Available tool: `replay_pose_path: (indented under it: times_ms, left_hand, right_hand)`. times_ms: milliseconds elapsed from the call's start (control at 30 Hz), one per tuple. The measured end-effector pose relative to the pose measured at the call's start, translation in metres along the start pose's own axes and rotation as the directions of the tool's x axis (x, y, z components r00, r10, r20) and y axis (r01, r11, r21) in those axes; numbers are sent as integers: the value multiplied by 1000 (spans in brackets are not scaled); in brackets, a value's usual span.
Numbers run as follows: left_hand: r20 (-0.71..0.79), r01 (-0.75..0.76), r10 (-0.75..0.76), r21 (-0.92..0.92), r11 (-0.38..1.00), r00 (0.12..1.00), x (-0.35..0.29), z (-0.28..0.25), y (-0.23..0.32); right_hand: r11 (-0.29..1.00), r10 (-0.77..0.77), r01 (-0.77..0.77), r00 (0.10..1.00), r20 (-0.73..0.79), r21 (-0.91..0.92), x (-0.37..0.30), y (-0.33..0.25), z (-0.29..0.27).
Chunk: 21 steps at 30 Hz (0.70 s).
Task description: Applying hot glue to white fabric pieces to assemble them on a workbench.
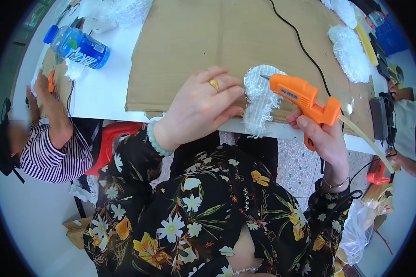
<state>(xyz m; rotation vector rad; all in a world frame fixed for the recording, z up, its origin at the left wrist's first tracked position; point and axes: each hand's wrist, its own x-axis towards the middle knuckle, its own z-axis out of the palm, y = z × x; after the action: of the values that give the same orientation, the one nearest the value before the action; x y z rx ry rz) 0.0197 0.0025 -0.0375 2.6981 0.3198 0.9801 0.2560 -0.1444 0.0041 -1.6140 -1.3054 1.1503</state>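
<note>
My right hand (pixel 321 134) grips an orange hot glue gun (pixel 305 94) by its handle, the nozzle pointing left. A pale glue stick (pixel 367 141) sticks out of the gun's back end. Below the nozzle lies a white, fringed strip of fluffy fabric (pixel 259 104), rounded at its far end and hanging toward the table's near edge. The tip is over the strip; whether it touches is hard to tell. My left hand (pixel 201 101) is just left of the strip, fingers loosely stretched and apart, fingertips close to its edge. Nothing shows in this hand.
Brown cardboard (pixel 194 37) covers the white table. A black cord (pixel 298 34) runs across it. A blue-capped bottle (pixel 81 48) lies at the left; a white fluffy piece (pixel 349 53) is at the right. A person in a striped shirt (pixel 58 157) works at the left, another at the right.
</note>
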Motion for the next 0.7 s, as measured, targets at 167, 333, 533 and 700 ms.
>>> replay_pose_path:
  times_ms: [167,333,533,700]
  left_hand:
    - [113,-141,136,34,989,984,18,-15,-5]
    - [269,-244,268,-118,963,925,32,-20,7]
    - [268,-278,298,-113,954,916,30,-17,8]
    - [254,-354,354,-45,934,900,32,-12,5]
  right_hand:
    - [997,-4,10,997,-74,71,-7,-17,3]
    - [963,-99,148,971,-217,224,-15,-37,19]
    - [983,161,-154,984,-73,103,-23,-35,7]
    - [984,144,-134,987,-78,115,-29,-36,5]
